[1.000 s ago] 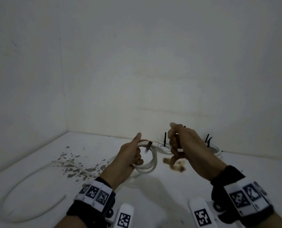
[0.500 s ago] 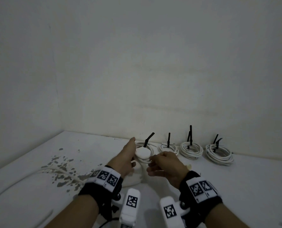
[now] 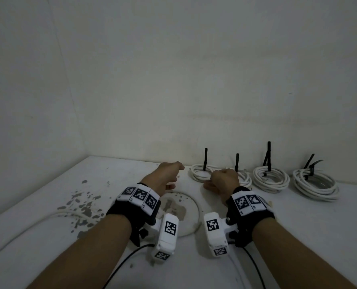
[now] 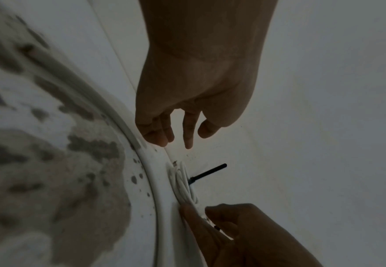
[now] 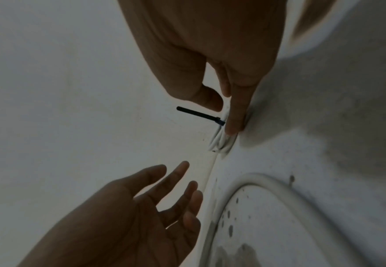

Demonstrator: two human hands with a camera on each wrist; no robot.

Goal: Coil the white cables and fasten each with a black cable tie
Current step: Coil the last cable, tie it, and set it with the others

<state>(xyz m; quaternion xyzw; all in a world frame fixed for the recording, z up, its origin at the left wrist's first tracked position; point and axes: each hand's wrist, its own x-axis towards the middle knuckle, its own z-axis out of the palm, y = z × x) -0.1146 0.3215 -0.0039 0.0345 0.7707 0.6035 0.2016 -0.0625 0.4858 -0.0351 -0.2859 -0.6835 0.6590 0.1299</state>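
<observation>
Right wrist view: right hand [image 5: 212, 59] fingers pinch the tied coil [image 5: 221, 142]; left hand [image 5: 127, 216] hovers beside it, fingers spread.

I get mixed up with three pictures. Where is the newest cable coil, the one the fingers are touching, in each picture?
Head: the leftmost coil of the row by the wall, just left of the right hand.
Left wrist: lower middle, edge-on, above the right hand's fingers.
Right wrist: middle right, under the right hand's fingertip.
Shared landmark: the black cable tie sticking up from that coil.
</observation>
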